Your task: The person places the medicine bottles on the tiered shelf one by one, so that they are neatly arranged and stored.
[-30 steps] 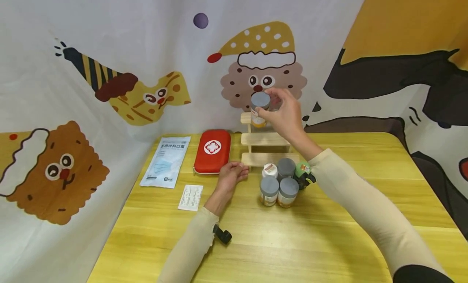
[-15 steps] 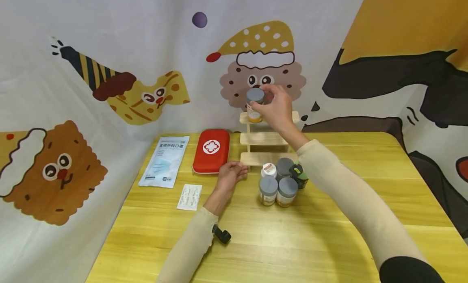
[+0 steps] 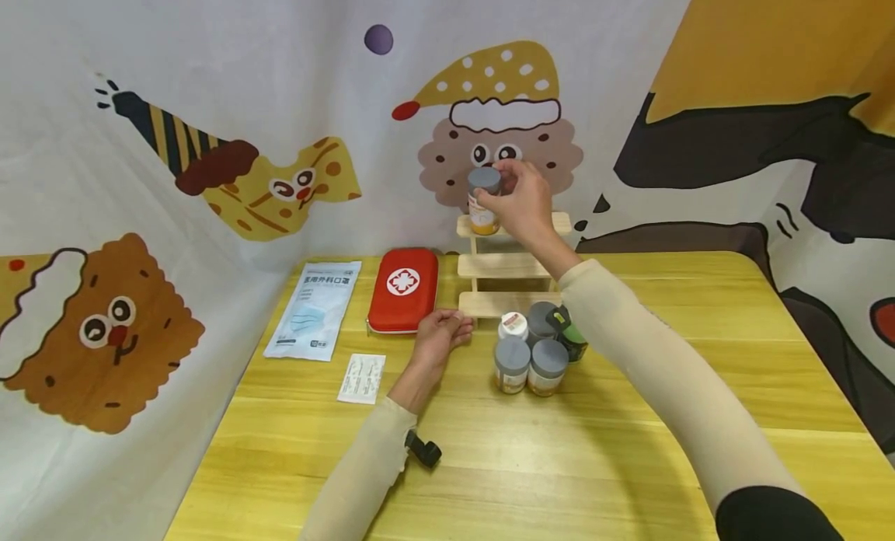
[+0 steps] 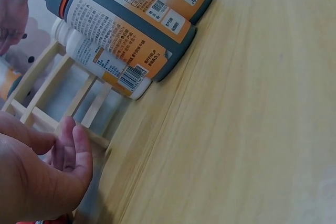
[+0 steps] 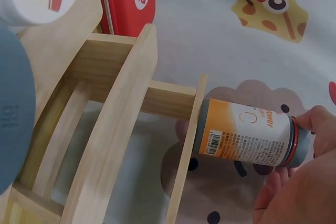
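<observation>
My right hand (image 3: 524, 203) holds a supplement jar (image 3: 484, 203) by its grey lid, thumb on one side and fingers on the other. The jar has a white and orange label and stands upright on the left part of the top step of a wooden tiered rack (image 3: 505, 266). In the right wrist view the jar's base (image 5: 202, 127) meets the top step. My left hand (image 3: 440, 343) rests at the left end of the rack's bottom step, fingers loosely bent. In the left wrist view its fingertips (image 4: 79, 148) show nothing between them and the thumb.
In front of the rack stand several jars: two grey-lidded ones (image 3: 513, 364), another grey-lidded one behind, a small white bottle (image 3: 513, 326) and a dark green container (image 3: 573, 343). A red first-aid case (image 3: 404, 291), mask packet (image 3: 313, 311) and small white sachet sheet (image 3: 361, 378) lie left.
My right hand has moved the jar slightly left and back onto the top step. The left hand stays at the rack's lower left end.
</observation>
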`<state>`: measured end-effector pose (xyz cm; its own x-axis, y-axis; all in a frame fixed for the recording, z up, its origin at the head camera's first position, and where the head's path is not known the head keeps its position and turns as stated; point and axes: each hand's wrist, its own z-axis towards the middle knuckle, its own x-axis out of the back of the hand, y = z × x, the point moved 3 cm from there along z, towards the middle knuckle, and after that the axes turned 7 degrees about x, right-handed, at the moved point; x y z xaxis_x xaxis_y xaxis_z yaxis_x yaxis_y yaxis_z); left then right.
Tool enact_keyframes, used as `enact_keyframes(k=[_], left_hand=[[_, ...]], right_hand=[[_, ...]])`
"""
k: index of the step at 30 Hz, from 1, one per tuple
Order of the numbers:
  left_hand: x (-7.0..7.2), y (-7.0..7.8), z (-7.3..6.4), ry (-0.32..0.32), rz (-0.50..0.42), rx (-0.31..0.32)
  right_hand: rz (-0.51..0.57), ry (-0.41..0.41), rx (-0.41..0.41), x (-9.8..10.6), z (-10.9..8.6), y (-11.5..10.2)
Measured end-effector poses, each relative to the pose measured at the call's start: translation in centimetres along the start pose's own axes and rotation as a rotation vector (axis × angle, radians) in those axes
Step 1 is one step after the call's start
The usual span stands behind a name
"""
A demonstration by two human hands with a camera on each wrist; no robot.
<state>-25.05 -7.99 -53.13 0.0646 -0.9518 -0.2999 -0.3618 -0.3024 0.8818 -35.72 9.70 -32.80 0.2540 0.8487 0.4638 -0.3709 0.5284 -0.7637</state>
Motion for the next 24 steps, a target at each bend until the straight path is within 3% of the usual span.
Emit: enact_keyframes(k=[12,24], left_hand=[[-0.12,-0.04,-0.30,0.018,0.007,0.003],[-0.24,0.12,-0.14,0.014,0.007,-0.002]], right_hand=[[0.001,-0.040,0.040,-0.16,0.03,0.36],[-0.106,-0.059,0.112,0.57,-0.72,-0.05]])
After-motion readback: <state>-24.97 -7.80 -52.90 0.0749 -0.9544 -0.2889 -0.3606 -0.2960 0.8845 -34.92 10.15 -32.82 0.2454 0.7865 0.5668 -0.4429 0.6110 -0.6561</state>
